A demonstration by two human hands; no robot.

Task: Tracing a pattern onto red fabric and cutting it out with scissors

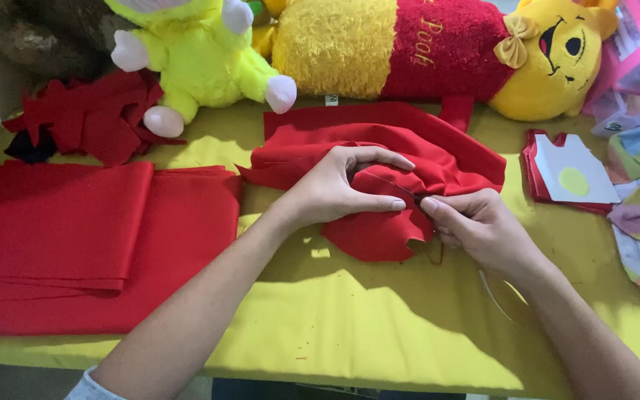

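The left hand (338, 189) and the right hand (475, 226) both pinch the red cloth piece (379, 233) at the centre of the yellow table (350, 326); folded red fabric (61, 244) lies at nine o'clock; a yellow-red plush bear (438, 48) at twelve o'clock, far.

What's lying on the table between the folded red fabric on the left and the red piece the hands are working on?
In the head view, only bare yellow table cover lies between the folded red fabric and the red piece, crossed by the left forearm.

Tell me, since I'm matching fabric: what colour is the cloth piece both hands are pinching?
Red, seen best in the head view: the cloth piece.
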